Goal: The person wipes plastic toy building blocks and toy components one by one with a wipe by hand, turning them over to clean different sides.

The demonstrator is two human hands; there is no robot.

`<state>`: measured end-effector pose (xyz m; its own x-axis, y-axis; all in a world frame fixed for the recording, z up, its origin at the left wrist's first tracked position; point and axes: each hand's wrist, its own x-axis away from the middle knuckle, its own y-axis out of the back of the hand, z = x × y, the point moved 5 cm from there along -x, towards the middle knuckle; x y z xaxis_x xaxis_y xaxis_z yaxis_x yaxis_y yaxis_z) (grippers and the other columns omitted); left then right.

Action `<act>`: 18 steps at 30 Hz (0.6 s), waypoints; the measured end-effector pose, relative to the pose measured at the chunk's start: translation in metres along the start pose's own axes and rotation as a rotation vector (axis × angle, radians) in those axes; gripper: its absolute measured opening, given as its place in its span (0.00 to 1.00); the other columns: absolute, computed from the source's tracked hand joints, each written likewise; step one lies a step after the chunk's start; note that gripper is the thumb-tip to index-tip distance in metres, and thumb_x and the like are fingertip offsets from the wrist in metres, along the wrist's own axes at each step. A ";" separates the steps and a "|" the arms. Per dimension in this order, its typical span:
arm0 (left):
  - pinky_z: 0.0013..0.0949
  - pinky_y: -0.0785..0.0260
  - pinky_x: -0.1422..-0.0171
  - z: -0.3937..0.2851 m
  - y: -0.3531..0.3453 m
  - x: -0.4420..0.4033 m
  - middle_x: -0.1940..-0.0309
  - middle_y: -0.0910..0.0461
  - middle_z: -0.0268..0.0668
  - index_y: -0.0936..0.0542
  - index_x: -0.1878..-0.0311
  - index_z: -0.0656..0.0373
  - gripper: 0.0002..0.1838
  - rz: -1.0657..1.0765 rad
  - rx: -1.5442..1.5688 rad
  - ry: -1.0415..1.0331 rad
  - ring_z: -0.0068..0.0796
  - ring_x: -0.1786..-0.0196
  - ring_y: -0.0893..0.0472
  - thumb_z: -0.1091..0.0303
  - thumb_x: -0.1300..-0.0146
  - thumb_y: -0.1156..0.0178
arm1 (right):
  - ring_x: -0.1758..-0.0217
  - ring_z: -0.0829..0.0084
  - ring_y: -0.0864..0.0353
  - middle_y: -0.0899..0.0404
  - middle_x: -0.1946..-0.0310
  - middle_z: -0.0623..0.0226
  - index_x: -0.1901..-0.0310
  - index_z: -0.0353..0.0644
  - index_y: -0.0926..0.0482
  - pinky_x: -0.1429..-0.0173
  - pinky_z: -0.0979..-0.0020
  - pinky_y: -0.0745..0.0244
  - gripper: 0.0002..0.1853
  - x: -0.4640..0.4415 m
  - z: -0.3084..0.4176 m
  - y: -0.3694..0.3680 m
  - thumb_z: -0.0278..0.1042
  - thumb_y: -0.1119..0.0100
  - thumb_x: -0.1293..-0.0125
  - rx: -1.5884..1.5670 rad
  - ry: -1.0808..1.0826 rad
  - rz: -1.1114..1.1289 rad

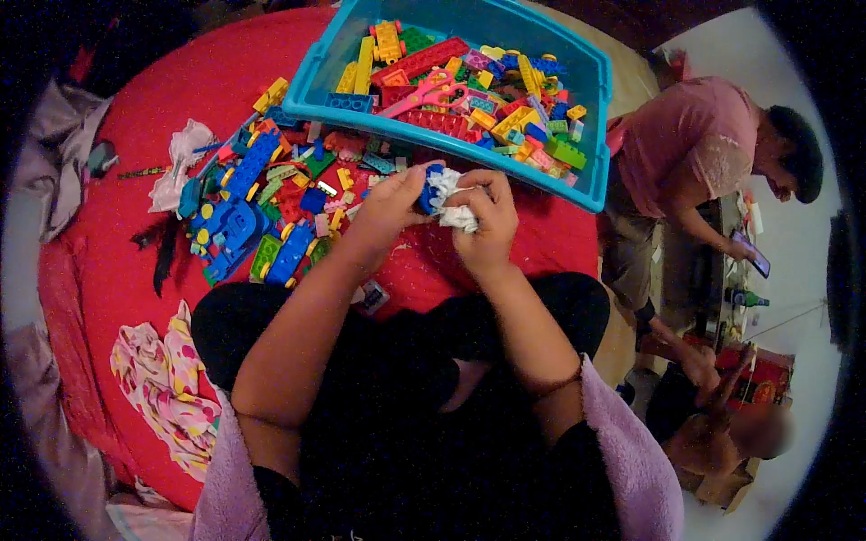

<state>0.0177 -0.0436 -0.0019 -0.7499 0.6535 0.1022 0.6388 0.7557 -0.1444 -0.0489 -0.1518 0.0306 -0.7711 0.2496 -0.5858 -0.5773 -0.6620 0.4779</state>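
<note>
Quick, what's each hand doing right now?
Left hand: closed, holding a blue piece.
Right hand: closed, holding a crumpled white wad against it.

Left grip [393, 204] and right grip [488, 222] nearly meet, fingers [495, 187] curled, forearms [302, 338] slanting inward.

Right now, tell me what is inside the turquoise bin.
The turquoise bin holds mixed toy bricks, pink toy scissors, a long red piece and a yellow wheeled piece. Whatever lies beneath the top layer is covered and cannot be seen.
</note>
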 end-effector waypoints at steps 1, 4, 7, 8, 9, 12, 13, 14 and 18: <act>0.25 0.33 0.55 -0.005 -0.003 0.000 0.58 0.25 0.32 0.29 0.46 0.59 0.22 0.022 0.059 -0.028 0.20 0.58 0.26 0.52 0.33 0.56 | 0.61 0.59 0.27 0.28 0.68 0.59 0.73 0.42 0.26 0.59 0.65 0.29 0.13 -0.001 -0.001 0.001 0.17 0.42 0.66 0.000 0.000 0.000; 0.25 0.33 0.55 0.003 -0.008 0.003 0.59 0.25 0.32 0.29 0.46 0.59 0.21 0.014 0.273 0.215 0.20 0.58 0.26 0.54 0.33 0.56 | 0.63 0.65 0.26 0.28 0.68 0.62 0.75 0.39 0.25 0.58 0.71 0.30 0.09 -0.002 -0.001 0.005 0.17 0.41 0.63 -0.019 0.014 -0.081; 0.24 0.33 0.54 0.011 -0.010 0.000 0.59 0.25 0.32 0.30 0.46 0.60 0.20 0.168 0.071 0.092 0.21 0.58 0.26 0.56 0.33 0.56 | 0.63 0.65 0.26 0.28 0.68 0.62 0.76 0.39 0.25 0.58 0.70 0.30 0.08 -0.003 0.013 0.002 0.18 0.40 0.61 -0.075 0.120 -0.048; 0.24 0.34 0.53 0.012 -0.008 0.002 0.58 0.25 0.32 0.30 0.46 0.61 0.19 0.124 0.102 0.135 0.22 0.58 0.26 0.57 0.33 0.56 | 0.63 0.65 0.26 0.28 0.68 0.62 0.76 0.39 0.25 0.58 0.70 0.30 0.08 -0.002 0.012 0.002 0.18 0.40 0.61 -0.075 0.120 -0.048; 0.24 0.34 0.52 0.010 -0.007 0.004 0.58 0.26 0.32 0.30 0.46 0.61 0.19 0.080 0.133 0.177 0.22 0.57 0.26 0.58 0.33 0.56 | 0.63 0.63 0.26 0.28 0.68 0.62 0.75 0.40 0.25 0.58 0.68 0.29 0.09 -0.001 0.011 0.000 0.18 0.41 0.62 -0.107 0.147 -0.006; 0.24 0.34 0.53 0.010 -0.009 0.008 0.58 0.26 0.31 0.30 0.46 0.62 0.20 -0.016 0.362 0.278 0.22 0.57 0.27 0.58 0.33 0.56 | 0.63 0.60 0.26 0.27 0.68 0.61 0.73 0.41 0.25 0.58 0.66 0.29 0.11 -0.003 0.011 -0.001 0.18 0.41 0.62 -0.152 0.120 0.011; 0.24 0.34 0.53 0.009 -0.010 0.007 0.58 0.26 0.31 0.30 0.46 0.62 0.20 -0.016 0.361 0.278 0.22 0.57 0.27 0.58 0.33 0.56 | 0.63 0.59 0.26 0.27 0.68 0.60 0.72 0.41 0.25 0.57 0.66 0.29 0.11 -0.005 0.010 0.000 0.18 0.42 0.62 -0.165 0.066 -0.012; 0.24 0.33 0.53 0.007 -0.008 0.005 0.57 0.27 0.32 0.31 0.45 0.62 0.20 -0.064 0.374 0.252 0.22 0.58 0.27 0.58 0.33 0.56 | 0.63 0.58 0.26 0.27 0.69 0.59 0.71 0.40 0.25 0.56 0.66 0.29 0.12 -0.007 0.006 0.002 0.18 0.42 0.62 -0.124 -0.003 -0.049; 0.25 0.33 0.54 -0.005 0.012 -0.001 0.55 0.26 0.34 0.32 0.44 0.63 0.20 -0.236 0.238 0.073 0.20 0.57 0.27 0.58 0.33 0.55 | 0.62 0.62 0.25 0.25 0.68 0.60 0.67 0.39 0.25 0.56 0.68 0.29 0.14 -0.008 -0.025 0.002 0.17 0.47 0.60 -0.218 -0.279 0.031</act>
<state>0.0274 -0.0350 0.0013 -0.8526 0.4696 0.2291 0.3847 0.8609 -0.3329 -0.0375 -0.1730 0.0203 -0.8483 0.3905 -0.3576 -0.5049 -0.7999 0.3244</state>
